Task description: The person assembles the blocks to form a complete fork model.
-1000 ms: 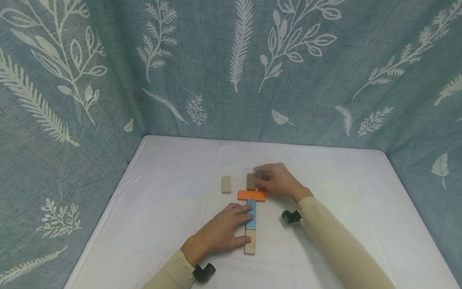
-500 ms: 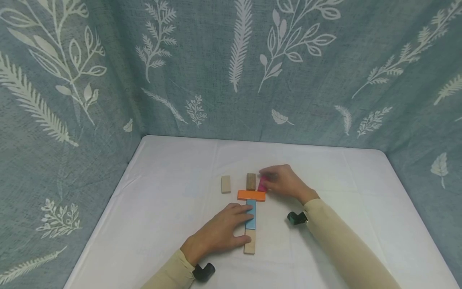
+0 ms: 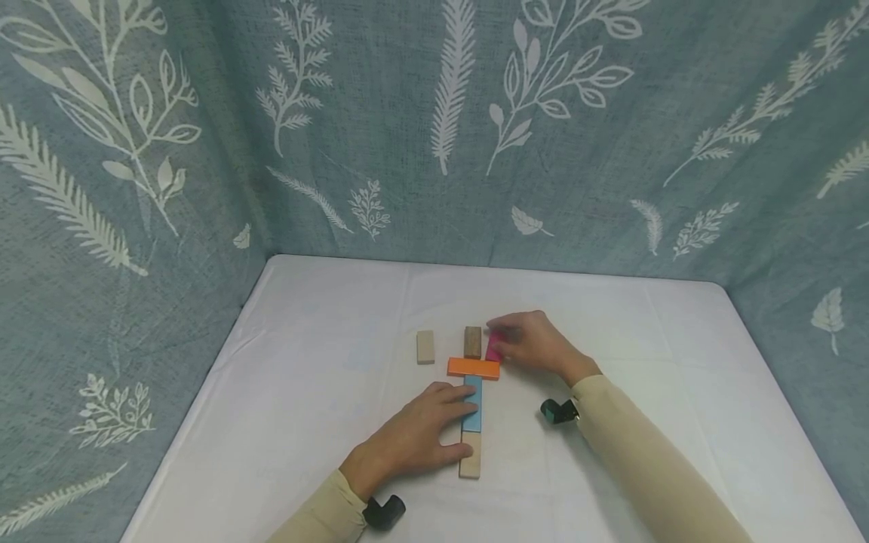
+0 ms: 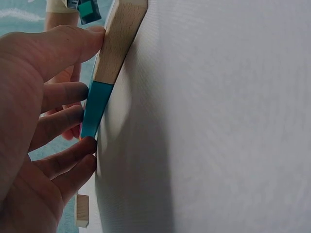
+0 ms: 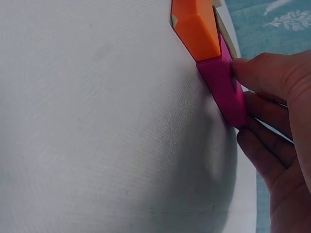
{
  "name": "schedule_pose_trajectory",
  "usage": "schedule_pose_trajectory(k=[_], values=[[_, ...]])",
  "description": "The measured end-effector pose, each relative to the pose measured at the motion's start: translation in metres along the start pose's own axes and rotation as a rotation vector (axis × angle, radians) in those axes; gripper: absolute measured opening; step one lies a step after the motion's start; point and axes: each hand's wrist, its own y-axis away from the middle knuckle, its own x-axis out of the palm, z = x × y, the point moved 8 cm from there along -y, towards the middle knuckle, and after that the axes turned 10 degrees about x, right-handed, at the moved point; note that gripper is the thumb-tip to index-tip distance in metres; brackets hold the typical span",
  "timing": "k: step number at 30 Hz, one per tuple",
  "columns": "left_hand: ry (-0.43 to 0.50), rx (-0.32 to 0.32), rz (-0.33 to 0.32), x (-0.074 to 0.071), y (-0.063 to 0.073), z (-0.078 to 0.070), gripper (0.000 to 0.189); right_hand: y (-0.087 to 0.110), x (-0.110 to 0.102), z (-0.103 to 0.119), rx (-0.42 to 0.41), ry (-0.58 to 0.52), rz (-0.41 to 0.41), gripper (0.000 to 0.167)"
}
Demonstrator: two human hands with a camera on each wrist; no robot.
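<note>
My right hand (image 3: 536, 345) pinches a magenta block (image 5: 224, 92) between thumb and fingertips. One end of that block meets the right end of an orange block (image 3: 473, 368), which lies crosswise. Left of the magenta block, a brown wooden block (image 3: 472, 342) stands behind the orange one. A blue block (image 3: 473, 415) and a pale wooden block (image 3: 470, 466) run in a line from the orange block toward the front. My left hand (image 3: 421, 430) rests along their left side, fingers spread, fingertips on the blue block and thumb on the pale one.
A loose pale block (image 3: 425, 347) lies left of the brown block. The white cloth-covered table (image 3: 326, 362) ends at a blue-green curtain (image 3: 380, 136) with white leaf prints. Dark wrist cameras sit below both wrists.
My right hand has shifted a little to the right with the magenta block, and its end now sits at the orange block's right end. My left hand has stayed still.
</note>
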Motion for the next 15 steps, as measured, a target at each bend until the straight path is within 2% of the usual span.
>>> schedule_pose_trajectory(k=[15], values=[[0.011,0.012,-0.006,-0.0010,0.0000,0.0006,0.058,0.0029,-0.0016,-0.0014,-0.009,0.000,-0.016,0.041]])
